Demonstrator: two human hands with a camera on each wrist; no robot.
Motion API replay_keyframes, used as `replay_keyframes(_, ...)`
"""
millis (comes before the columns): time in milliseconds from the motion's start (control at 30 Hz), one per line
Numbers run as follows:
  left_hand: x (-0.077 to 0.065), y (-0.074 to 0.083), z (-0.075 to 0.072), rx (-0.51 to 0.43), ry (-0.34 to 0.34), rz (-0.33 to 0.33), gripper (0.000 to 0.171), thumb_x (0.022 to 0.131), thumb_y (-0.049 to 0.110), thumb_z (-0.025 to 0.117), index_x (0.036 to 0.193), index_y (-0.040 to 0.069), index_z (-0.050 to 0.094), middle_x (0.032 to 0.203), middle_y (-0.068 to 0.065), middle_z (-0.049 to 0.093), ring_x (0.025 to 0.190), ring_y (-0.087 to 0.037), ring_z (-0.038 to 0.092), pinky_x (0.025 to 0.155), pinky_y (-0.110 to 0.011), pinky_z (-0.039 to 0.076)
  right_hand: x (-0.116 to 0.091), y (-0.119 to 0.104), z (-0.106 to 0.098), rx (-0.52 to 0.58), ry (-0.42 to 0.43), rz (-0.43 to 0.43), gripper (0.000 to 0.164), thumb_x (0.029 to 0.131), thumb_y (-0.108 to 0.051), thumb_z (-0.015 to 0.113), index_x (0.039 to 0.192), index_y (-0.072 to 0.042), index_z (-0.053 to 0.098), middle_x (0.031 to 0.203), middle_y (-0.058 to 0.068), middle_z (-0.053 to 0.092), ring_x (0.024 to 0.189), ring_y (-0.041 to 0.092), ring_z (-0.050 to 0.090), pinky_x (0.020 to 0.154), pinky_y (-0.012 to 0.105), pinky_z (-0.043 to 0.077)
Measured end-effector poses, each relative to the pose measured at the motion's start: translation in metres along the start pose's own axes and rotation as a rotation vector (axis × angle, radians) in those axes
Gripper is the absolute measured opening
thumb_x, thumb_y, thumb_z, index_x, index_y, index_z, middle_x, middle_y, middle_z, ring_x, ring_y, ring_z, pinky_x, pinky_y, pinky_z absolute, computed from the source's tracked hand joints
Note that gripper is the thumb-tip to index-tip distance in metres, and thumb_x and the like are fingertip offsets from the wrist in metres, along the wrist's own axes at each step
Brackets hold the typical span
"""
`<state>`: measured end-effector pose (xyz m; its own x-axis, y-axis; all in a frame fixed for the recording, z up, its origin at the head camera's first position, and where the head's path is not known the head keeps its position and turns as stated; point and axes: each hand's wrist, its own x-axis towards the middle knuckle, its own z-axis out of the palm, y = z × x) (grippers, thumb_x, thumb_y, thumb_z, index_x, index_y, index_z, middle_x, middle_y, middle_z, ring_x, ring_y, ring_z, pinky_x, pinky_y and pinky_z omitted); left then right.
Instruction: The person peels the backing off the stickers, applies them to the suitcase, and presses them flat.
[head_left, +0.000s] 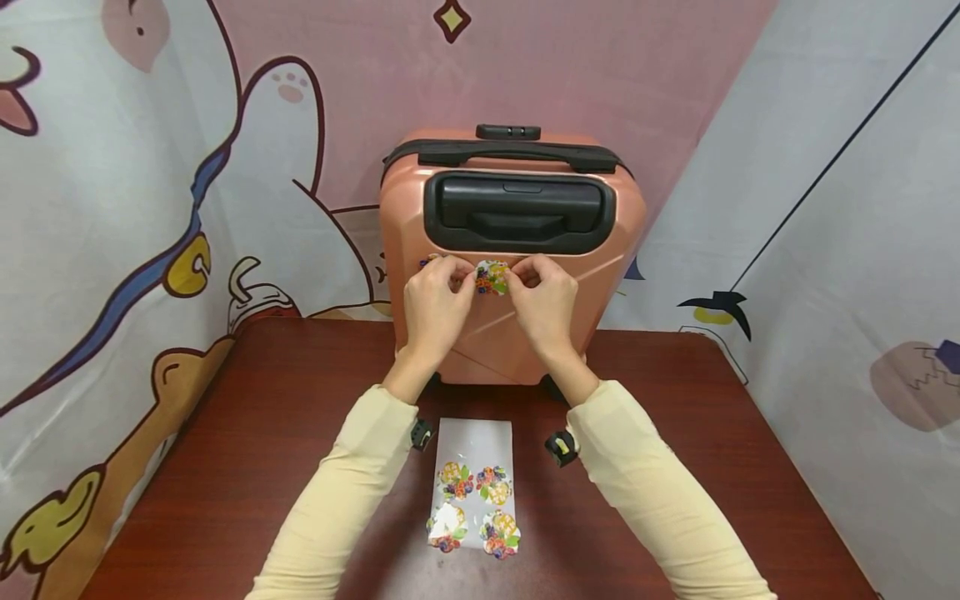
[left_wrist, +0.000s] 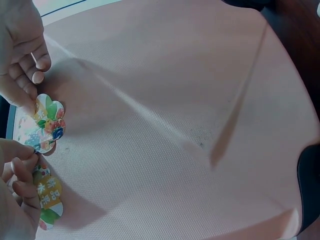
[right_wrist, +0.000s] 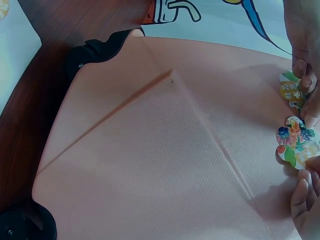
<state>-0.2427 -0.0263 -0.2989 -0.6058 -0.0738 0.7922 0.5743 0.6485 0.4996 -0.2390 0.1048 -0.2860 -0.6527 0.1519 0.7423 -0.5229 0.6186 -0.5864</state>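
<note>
A salmon-pink suitcase [head_left: 495,350] stands upright on the table, its front panel facing me. Just under its black handle recess [head_left: 521,212], both hands hold a colourful fruit-patterned sticker [head_left: 492,277] against or close to the shell; contact along its whole back cannot be made out. My left hand [head_left: 437,304] pinches the sticker's left edge, while my right hand [head_left: 545,304] pinches the opposite edge. Beside the left hand, a second fruit sticker [left_wrist: 48,200] lies on the suitcase, partly hidden by the fingers.
A white sticker sheet [head_left: 475,442] with several fruit stickers lies on the brown table [head_left: 300,467] between the forearms. Behind the suitcase hangs a cartoon-printed cloth [head_left: 562,75]. Black wheels [right_wrist: 30,225] sit at the suitcase's lower corners.
</note>
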Motion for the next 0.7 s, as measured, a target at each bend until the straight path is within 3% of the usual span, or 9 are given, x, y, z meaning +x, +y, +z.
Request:
replay_keyframes(367,-0.001,-0.001,0.001,0.027,0.021,0.004,0.006,0.08,0.007,0.066,0.074,0.005,0.067,0.07,-0.005,0.064,0.059,-0.016,0.057,0.055,-0.031,0.045,-0.001,0.002,0.0,-0.018,-0.002,0.022,0.01,0.075,-0.002,0.069,0.07,0.004,0.063,0.064,0.014,0.062,0.056,0.024,0.057,0.054,0.03,0.044)
replay_keyframes(700,-0.006,-0.003,-0.005,-0.005,-0.015,-0.063,0.007,0.079,0.009,0.069,0.075,0.004,0.067,0.07,-0.006,0.065,0.06,-0.017,0.059,0.057,-0.032,0.045,-0.007,0.011,-0.004,-0.017,-0.055,0.075,0.01,0.076,-0.003,0.069,0.07,0.002,0.063,0.062,0.013,0.061,0.056,0.024,0.057,0.054,0.03,0.043)
